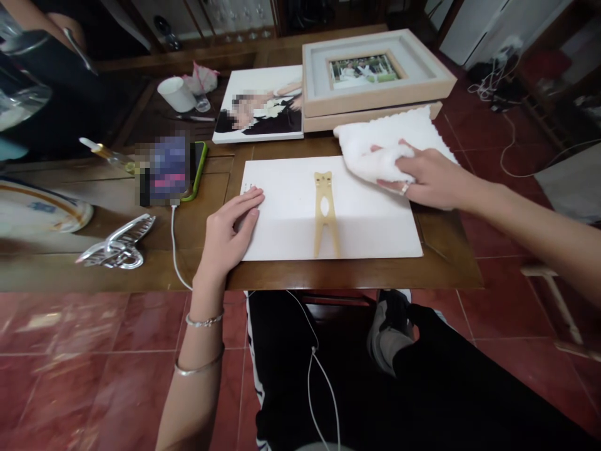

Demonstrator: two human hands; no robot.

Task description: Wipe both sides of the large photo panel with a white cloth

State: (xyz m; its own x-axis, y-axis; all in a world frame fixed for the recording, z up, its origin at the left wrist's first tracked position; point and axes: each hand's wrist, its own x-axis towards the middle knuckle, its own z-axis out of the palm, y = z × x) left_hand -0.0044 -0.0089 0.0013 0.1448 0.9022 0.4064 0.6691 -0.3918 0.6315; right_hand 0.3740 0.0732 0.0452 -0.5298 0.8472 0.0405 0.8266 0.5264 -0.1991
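Note:
A white rectangular board [286,235] lies flat near the table's front edge. On its middle is a cream-coloured, cat-headed stand leg [324,222] with two prongs pointing towards me; whether it is fixed there I cannot tell. My left hand [231,228] rests open over the board's left edge, fingers extended together on the surface. Bunched in my right hand [429,175] is a white fluffy cloth [370,147], which covers the board's far right corner. My right fingers are closed around a fold of it, and the rest spreads back towards the frames.
Behind the board are a photo panel [267,78] and a wooden photo frame [427,84] on another frame. To the left are a phone [200,169] with a cable, a clear hair claw [117,244], a dropper and a white cup [177,94]. Another person's arm [42,22] shows top left.

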